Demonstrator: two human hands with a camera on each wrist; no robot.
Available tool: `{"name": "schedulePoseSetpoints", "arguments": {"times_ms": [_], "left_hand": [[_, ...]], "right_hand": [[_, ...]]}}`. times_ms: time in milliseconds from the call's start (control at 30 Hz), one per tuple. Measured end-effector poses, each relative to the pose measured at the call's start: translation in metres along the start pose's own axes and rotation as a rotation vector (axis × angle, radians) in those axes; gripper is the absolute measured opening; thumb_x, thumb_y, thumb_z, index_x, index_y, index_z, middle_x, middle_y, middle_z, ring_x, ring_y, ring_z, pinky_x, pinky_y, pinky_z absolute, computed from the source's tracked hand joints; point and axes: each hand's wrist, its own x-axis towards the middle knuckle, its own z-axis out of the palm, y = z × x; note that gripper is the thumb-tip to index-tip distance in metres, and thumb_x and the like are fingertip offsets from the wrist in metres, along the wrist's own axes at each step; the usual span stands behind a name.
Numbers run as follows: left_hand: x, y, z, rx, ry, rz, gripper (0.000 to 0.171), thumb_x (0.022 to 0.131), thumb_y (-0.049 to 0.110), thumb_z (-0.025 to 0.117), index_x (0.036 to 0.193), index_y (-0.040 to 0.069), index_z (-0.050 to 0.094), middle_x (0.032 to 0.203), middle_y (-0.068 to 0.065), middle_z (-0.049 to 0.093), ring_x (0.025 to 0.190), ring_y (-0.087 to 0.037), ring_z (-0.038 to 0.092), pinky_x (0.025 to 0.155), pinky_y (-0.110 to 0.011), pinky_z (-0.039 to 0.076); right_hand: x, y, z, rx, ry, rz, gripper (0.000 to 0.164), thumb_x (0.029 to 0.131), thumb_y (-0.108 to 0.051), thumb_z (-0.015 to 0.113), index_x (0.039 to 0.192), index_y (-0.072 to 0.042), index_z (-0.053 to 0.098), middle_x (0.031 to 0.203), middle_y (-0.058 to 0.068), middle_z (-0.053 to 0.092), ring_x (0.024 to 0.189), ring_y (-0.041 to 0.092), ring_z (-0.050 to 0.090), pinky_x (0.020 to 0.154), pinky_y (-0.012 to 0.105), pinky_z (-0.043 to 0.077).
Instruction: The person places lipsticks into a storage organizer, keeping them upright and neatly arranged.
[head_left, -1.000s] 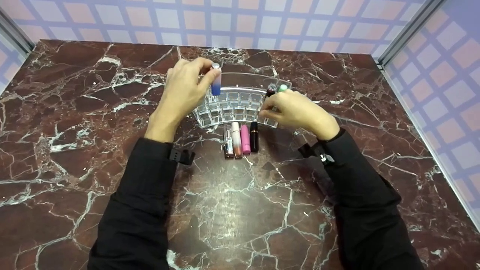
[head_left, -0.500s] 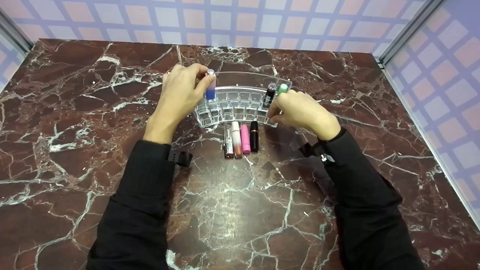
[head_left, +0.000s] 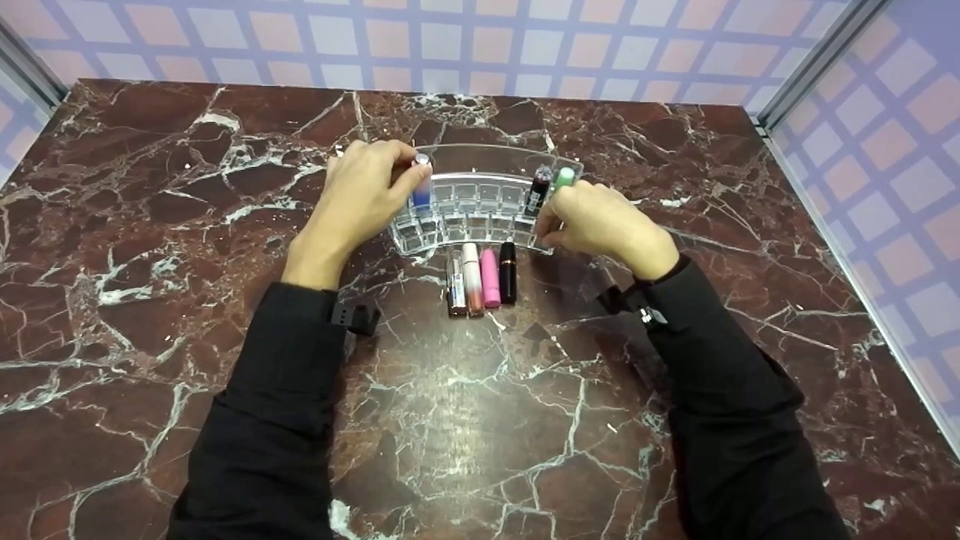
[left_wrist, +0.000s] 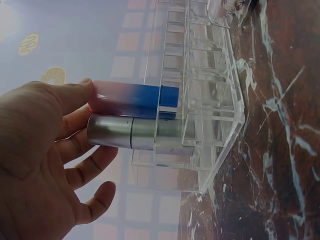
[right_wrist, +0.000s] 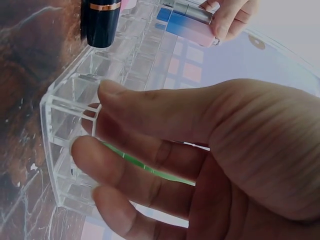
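Observation:
A clear curved lipstick organizer with rows of small compartments stands on the table. My left hand pinches the upper end of a pink-to-blue lipstick tube, its blue end down in a back compartment at the organizer's left end. Right beside it stands a silver lipstick tube. At the organizer's right end, my right hand grips the clear rim between thumb and index finger, the other fingers loosely curled. A green-topped tube, partly hidden by that hand, and a dark lipstick tube stand there.
In front of the organizer lie a clear tube with dark ends, a white-capped lip gloss, a pink tube and a black tube with a gold band. Checked panels rise behind the brown marbled table.
My left hand has moved left and down, lowering the pink-to-blue tube into the organizer. My right hand has shifted slightly right, uncovering the dark tube, then stayed still.

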Motion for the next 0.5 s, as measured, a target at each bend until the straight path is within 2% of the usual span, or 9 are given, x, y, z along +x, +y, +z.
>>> {"name": "schedulePoseSetpoints", "arguments": {"times_ms": [133, 267, 500], "left_hand": [[-0.0015, -0.0018, -0.0009, 0.022, -0.023, -0.014, 0.036, 0.104, 0.036, 0.058, 0.127, 0.010, 0.066, 0.130, -0.010, 0.065, 0.118, -0.029, 0.049, 0.098, -0.047, 0.031], [-0.0020, -0.0037, -0.0003, 0.035, -0.043, -0.022, 0.034, 0.103, 0.037, 0.058, 0.123, 0.011, 0.068, 0.131, -0.011, 0.062, 0.119, -0.029, 0.047, 0.098, -0.047, 0.031], [-0.0021, -0.0053, 0.0003, 0.049, -0.068, -0.020, 0.040, 0.105, 0.038, 0.055, 0.132, 0.009, 0.063, 0.134, -0.013, 0.058, 0.122, -0.030, 0.046, 0.104, -0.049, 0.033]], "right_hand": [[0.0012, -0.0003, 0.0003, -0.004, 0.006, -0.003, 0.010, 0.089, -0.017, 0.079, 0.098, -0.016, 0.080, 0.102, 0.004, 0.076, 0.091, 0.026, 0.072, 0.088, 0.049, 0.054], [0.0020, -0.0004, 0.0008, -0.003, 0.006, -0.003, 0.010, 0.089, -0.016, 0.079, 0.099, -0.016, 0.080, 0.103, 0.005, 0.076, 0.091, 0.027, 0.072, 0.088, 0.050, 0.054], [0.0024, 0.0012, 0.0033, -0.005, 0.007, -0.007, 0.009, 0.089, -0.017, 0.079, 0.097, -0.015, 0.080, 0.101, 0.004, 0.076, 0.090, 0.027, 0.072, 0.086, 0.049, 0.055]]}}
